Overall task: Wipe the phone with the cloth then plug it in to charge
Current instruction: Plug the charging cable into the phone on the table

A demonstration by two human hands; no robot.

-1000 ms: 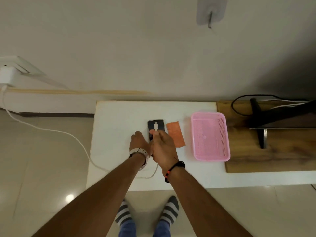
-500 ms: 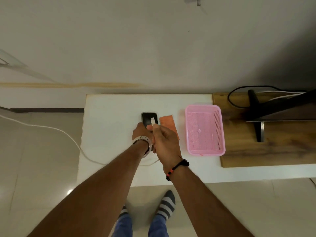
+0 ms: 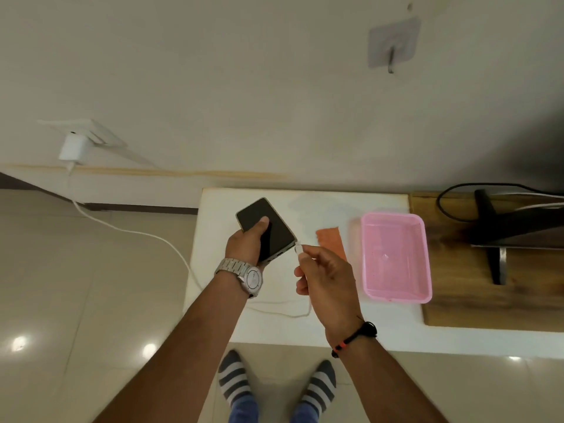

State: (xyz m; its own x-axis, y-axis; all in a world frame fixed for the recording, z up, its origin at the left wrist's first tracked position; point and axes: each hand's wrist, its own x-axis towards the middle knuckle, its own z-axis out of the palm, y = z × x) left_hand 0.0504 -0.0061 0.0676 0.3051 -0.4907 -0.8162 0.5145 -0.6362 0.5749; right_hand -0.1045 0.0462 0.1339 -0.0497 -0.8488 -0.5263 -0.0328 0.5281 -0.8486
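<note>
My left hand [image 3: 248, 244] grips a black phone [image 3: 274, 228] lifted off the white table [image 3: 329, 206], screen up, thumb across the glass. My right hand [image 3: 323, 270] pinches the white plug of the charging cable [image 3: 298, 248] right by the phone's lower right corner; I cannot tell whether it touches the port. The cable [image 3: 131, 232] runs left over the floor to a white charger [image 3: 72, 148] in a wall socket. An orange cloth [image 3: 329, 236] lies flat on the table, partly behind my right hand.
A pink plastic basket [image 3: 396, 257] stands on the table to the right of the cloth. Further right a wooden board [image 3: 457, 300] carries a black monitor stand [image 3: 491, 236] with dark cables. A hook plate [image 3: 392, 44] hangs on the wall.
The phone lay on the table under both hands; now my left hand has raised and tilted it, and my right hand has brought the cable plug to its lower end.
</note>
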